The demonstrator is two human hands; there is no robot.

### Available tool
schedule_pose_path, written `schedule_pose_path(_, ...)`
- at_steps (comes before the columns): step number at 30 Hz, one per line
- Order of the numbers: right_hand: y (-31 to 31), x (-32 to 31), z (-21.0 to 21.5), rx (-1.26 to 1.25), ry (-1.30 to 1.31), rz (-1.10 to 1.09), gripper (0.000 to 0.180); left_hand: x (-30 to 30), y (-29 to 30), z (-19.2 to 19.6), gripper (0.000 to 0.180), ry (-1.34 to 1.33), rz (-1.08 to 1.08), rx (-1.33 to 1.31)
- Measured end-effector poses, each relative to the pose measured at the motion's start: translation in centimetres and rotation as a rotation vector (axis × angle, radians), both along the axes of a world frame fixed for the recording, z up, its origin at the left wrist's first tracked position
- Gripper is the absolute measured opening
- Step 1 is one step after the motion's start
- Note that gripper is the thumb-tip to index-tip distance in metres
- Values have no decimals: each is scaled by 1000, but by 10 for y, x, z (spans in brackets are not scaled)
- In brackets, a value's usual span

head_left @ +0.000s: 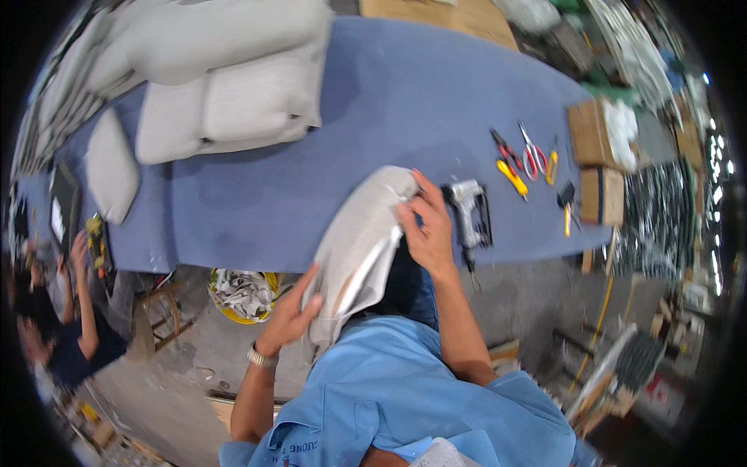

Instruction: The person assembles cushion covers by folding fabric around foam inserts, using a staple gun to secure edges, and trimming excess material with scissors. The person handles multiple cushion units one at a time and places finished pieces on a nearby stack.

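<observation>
A curved grey fabric-covered panel (359,222) is held at a slant over the table's near edge, against my body. Loose white lining and a strip of brown board show along its open right side. My right hand (429,233) pinches its upper right end, fingers bent over the fabric edge. Lower down, my left hand (289,317) grips the left edge between thumb and fingers. Just right of my right hand, a silver and black staple gun (469,214) lies on the blue table cover (389,101).
Grey upholstered cushions (233,101) and a leaf-shaped grey panel (113,167) occupy the left side. Red-handled scissors (534,156), pliers (506,148) and a yellow cutter (512,179) lie right. Cardboard boxes (601,194) stand at the right edge. A yellow scrap basket (249,317) is below; another person (78,335) works left.
</observation>
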State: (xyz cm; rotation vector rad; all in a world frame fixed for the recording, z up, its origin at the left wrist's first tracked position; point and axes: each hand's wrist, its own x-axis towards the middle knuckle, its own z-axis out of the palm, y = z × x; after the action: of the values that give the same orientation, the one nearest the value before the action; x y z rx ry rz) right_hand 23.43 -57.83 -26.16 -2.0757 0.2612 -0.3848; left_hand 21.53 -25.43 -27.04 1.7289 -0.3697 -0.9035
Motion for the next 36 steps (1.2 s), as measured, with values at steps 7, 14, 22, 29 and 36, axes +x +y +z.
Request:
schedule_pose_path(7, 2, 1, 10, 25, 39, -121, 21, 120, -165, -17, 58, -93, -133, -155)
schedule_pose_path(14, -2, 13, 5, -16, 143, -116, 24, 126, -181, -24, 60, -33, -207, -103)
schedule_pose_path(22, -15, 27, 31, -278, 214, 112, 18, 121, -179, -32, 60, 87, -104, -205)
schedule_pose_path(29, -13, 21, 20, -178, 135, 59, 15, 125, -186, -28, 59, 96, -134, -151)
schedule_pose_path(36, -2, 2, 14, 94, 103, -180, 15, 122, -193, -24, 61, -19, -191, -53)
